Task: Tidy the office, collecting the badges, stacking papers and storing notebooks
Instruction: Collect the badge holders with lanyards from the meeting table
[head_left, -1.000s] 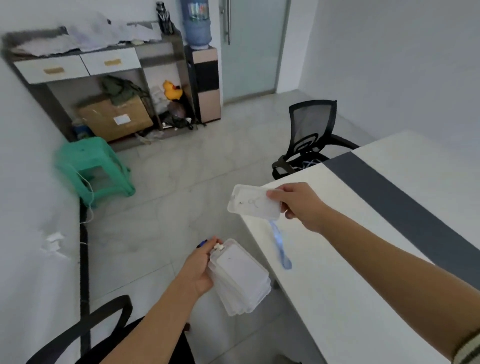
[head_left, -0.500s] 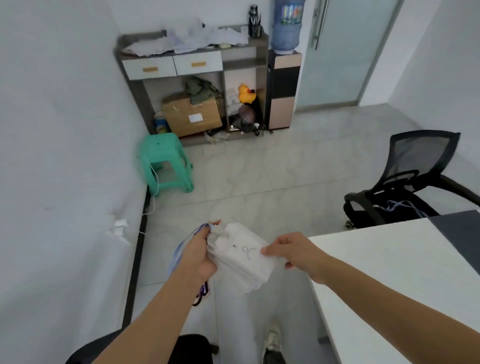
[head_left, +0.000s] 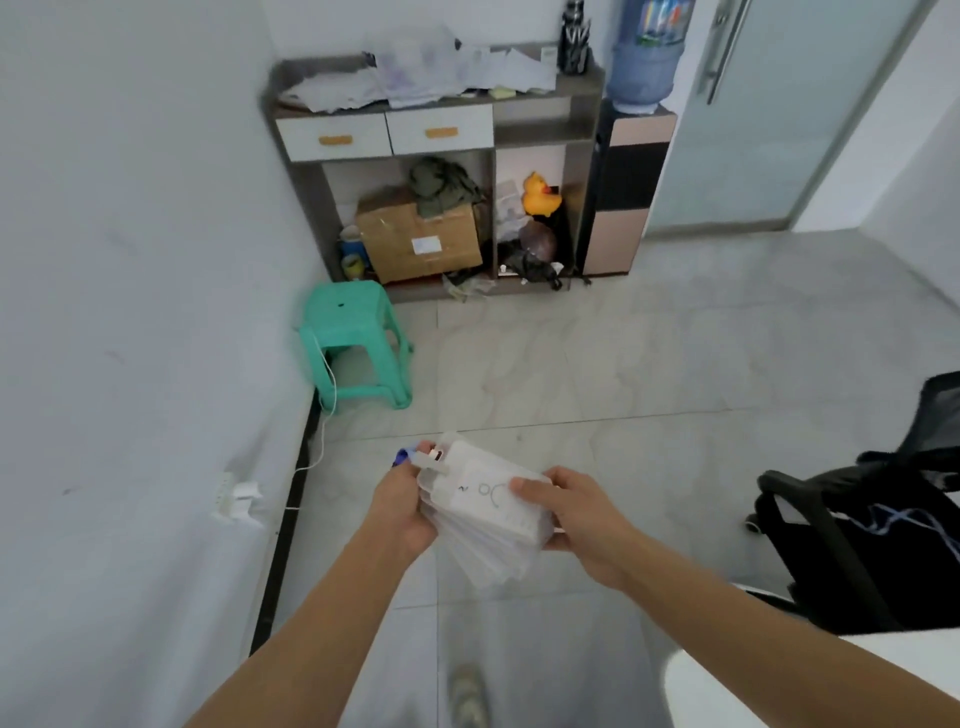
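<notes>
Head view: the pale tiled floor (head_left: 623, 353) filled most of what you saw, with a frosted glass door (head_left: 769, 130) at its far right corner. Against the far wall stood a grey shelf unit (head_left: 540, 132), its top strewn edge to edge with loose papers (head_left: 431, 73). A water dispenser (head_left: 628, 187) stood just beside the unit's right edge. A black office chair (head_left: 883, 530) sat at the floor's right edge, and a white corner of the counter (head_left: 779, 686) showed at the lower right. A green stool (head_left: 345, 306) stood at the floor's left edge, near the shelf unit's left corner. In the unit's lower left bay sat a cardboard box (head_left: 415, 239); a yellow rubber duck (head_left: 540, 195) was in the bay to its right.

You held the stack of badges (head_left: 493, 514) over the floor in front of you, between both hands, well apart from the shelf unit. Your left hand (head_left: 402, 499) gripped the stack's left end, fingers curled round it near the clips, with a bit of blue lanyard (head_left: 402, 458) showing above the fingers. Your right hand (head_left: 576, 514) pinched the right end, thumb on the top badge, fingers underneath. The holders were fanned slightly, and the top one bore a handwritten mark.
</notes>
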